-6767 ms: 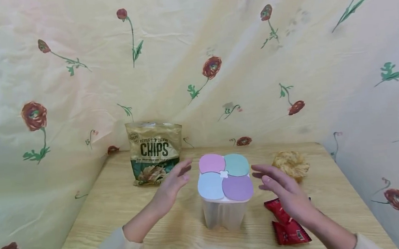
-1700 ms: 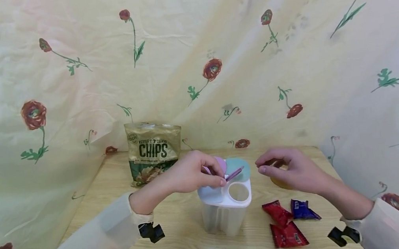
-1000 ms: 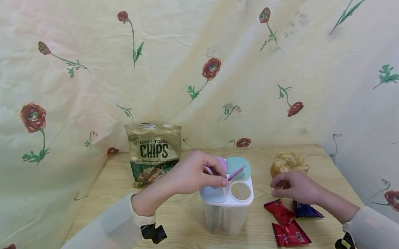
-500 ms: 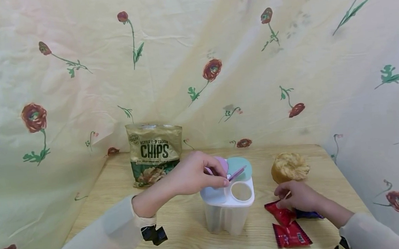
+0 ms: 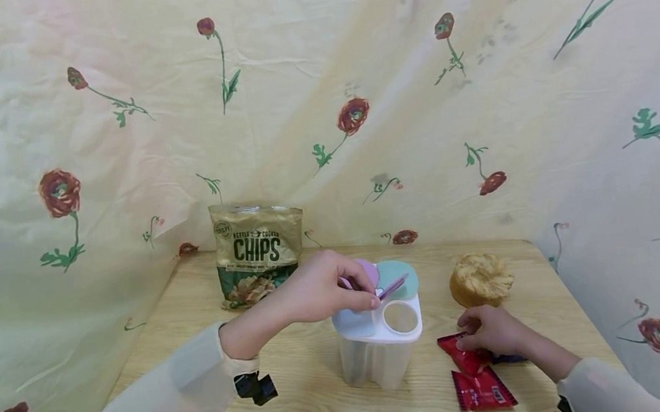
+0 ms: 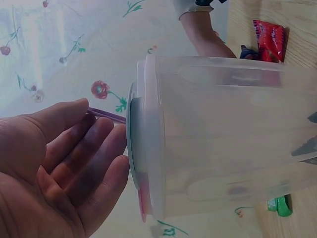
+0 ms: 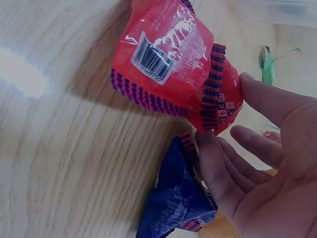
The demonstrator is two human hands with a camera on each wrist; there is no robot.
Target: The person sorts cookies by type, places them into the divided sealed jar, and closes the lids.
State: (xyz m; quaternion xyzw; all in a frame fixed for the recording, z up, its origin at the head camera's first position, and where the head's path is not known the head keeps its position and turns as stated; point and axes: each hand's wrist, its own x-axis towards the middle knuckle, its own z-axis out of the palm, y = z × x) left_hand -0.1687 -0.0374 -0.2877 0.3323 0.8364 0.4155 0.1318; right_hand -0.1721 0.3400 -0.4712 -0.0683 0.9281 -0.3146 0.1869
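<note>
My left hand [image 5: 328,288] pinches the raised purple lid flap [image 5: 394,287] of a translucent container [image 5: 373,362], between thumb and fingers. Under that flap a round opening [image 5: 401,317] shows; the pink, teal [image 5: 403,275] and light blue flaps lie flat. In the left wrist view the purple flap [image 6: 106,115] runs from the fingertips to the container's top. My right hand [image 5: 491,329] has thumb and fingertips on opposite sides of the upper red snack packet [image 7: 230,96]. Another red packet [image 5: 483,389] lies nearer, and a blue packet [image 7: 178,193] sits below the hand, partly hidden in the head view.
A gold and green chips bag [image 5: 258,255] stands at the back left of the wooden table [image 5: 299,392]. Behind the right hand sits a round golden bread-like item [image 5: 480,278]. A flower-patterned cloth [image 5: 297,104] hangs behind and beside the table.
The purple flap was down with both hands apart from the container; the left hand now holds it raised. My right hand has moved down from beside the container to the upper red packet.
</note>
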